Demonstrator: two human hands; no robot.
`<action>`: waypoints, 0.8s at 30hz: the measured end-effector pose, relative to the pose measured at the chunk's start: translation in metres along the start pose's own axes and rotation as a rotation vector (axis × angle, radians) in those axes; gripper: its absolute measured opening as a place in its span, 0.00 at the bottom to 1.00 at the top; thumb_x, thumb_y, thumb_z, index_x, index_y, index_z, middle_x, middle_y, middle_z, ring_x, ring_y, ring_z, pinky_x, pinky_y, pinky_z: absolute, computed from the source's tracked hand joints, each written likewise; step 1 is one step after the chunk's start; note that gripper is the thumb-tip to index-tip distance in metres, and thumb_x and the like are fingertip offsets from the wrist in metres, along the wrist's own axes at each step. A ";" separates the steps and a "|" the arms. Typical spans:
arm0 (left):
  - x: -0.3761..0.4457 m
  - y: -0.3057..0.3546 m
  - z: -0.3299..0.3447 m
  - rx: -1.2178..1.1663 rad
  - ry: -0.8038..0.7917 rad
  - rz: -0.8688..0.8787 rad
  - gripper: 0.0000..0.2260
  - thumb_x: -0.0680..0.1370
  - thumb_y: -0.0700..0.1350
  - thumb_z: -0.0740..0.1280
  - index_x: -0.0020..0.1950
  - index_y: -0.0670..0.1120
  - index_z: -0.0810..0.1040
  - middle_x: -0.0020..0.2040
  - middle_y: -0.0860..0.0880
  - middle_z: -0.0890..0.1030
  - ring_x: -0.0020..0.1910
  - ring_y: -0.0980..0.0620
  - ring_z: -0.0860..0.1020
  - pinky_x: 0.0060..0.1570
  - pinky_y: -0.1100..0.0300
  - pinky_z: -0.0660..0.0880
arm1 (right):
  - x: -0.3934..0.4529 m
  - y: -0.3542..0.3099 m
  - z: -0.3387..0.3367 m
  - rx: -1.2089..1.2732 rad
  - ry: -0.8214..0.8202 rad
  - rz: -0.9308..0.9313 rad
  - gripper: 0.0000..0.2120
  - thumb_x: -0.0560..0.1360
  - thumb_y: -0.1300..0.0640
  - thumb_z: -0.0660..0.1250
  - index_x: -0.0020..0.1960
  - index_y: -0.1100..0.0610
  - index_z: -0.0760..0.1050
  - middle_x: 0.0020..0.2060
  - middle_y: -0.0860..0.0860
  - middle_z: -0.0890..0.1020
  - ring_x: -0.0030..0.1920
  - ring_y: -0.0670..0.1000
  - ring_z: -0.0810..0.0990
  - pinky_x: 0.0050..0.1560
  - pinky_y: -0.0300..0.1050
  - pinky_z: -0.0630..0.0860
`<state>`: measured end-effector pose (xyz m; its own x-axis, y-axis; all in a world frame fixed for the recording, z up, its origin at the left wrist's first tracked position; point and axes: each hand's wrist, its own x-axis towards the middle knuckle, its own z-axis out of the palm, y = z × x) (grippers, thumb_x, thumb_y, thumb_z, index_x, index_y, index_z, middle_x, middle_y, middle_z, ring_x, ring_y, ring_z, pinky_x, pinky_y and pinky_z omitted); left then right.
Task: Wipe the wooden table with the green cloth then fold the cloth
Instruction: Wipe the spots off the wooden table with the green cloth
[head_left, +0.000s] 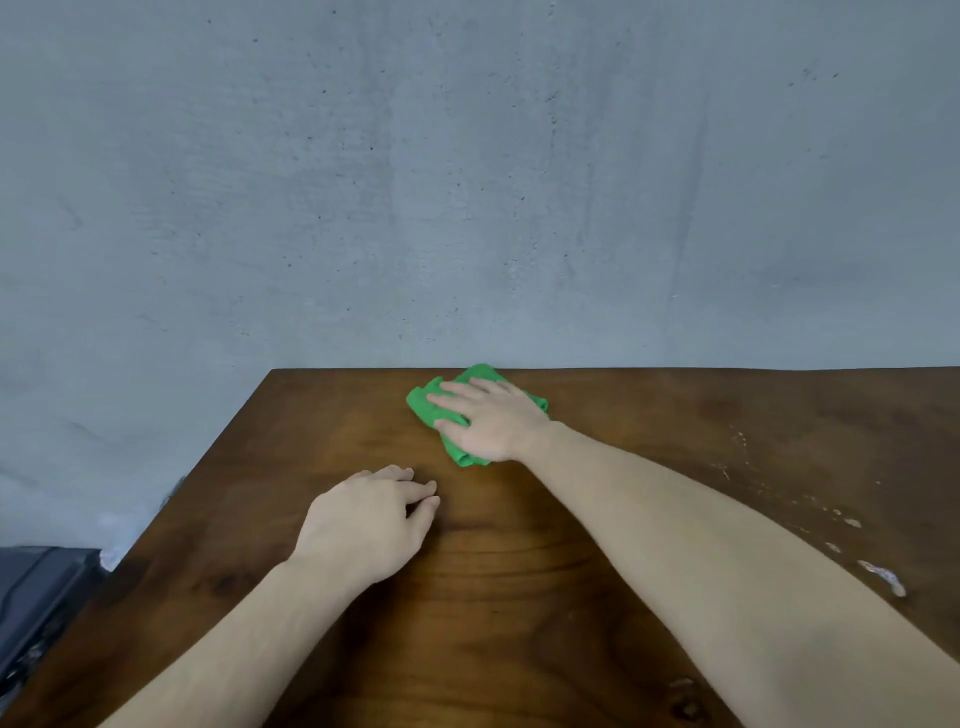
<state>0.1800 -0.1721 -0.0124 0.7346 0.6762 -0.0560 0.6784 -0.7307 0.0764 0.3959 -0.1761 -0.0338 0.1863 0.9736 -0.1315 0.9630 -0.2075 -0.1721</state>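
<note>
Two bare forearms enter from the bottom edge and reach forward over the wooden table (519, 597), a dark brown top with visible grain and darker swirls. Pale scuffs and flecks of white mark the wood to the right of the right forearm. Behind the table's far edge rises a grey wall (467, 182), rough and pitted like bare concrete, filling the whole upper half of the view. Off the table's left edge, low down, sits a dark object (36, 597); it is cut off by the frame and too dim to identify.

Both elbows and the near edge of the table lie outside the view, and the table's right side runs out of frame as well.

At the table's far edge, touching the line where wood meets wall, lies the green cloth (423, 402), bunched into a loose pad. Most of it is hidden beneath the right hand (491, 421), which presses on it palm down with fingers straight and spread, pointing left. Only its rim shows around the hand.

Nearer than the cloth and a little left of it, the left hand (366, 522) rests on bare wood, well apart from the cloth, fingers loosely curled and holding nothing.
</note>
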 end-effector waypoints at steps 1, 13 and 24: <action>0.001 0.002 -0.001 0.007 -0.009 -0.004 0.19 0.81 0.63 0.52 0.67 0.64 0.74 0.71 0.61 0.70 0.71 0.54 0.69 0.66 0.58 0.70 | -0.006 0.017 -0.003 -0.001 0.012 0.047 0.28 0.82 0.34 0.42 0.81 0.37 0.49 0.82 0.40 0.49 0.82 0.52 0.49 0.80 0.58 0.44; -0.004 0.041 0.004 -0.013 0.015 0.117 0.21 0.80 0.63 0.53 0.72 0.61 0.68 0.73 0.60 0.67 0.70 0.54 0.68 0.64 0.56 0.72 | -0.189 0.207 -0.006 0.129 0.192 0.781 0.29 0.82 0.35 0.46 0.81 0.38 0.52 0.82 0.41 0.52 0.81 0.53 0.52 0.80 0.55 0.49; -0.058 0.022 0.019 0.008 0.090 0.125 0.22 0.81 0.62 0.52 0.74 0.61 0.65 0.75 0.60 0.65 0.73 0.55 0.63 0.67 0.55 0.67 | -0.106 0.048 0.010 0.071 0.076 0.483 0.27 0.84 0.40 0.43 0.82 0.38 0.45 0.82 0.41 0.46 0.82 0.58 0.45 0.80 0.63 0.42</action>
<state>0.1525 -0.2292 -0.0259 0.8098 0.5852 0.0433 0.5819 -0.8103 0.0691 0.4209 -0.2907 -0.0375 0.6248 0.7679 -0.1416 0.7476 -0.6406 -0.1754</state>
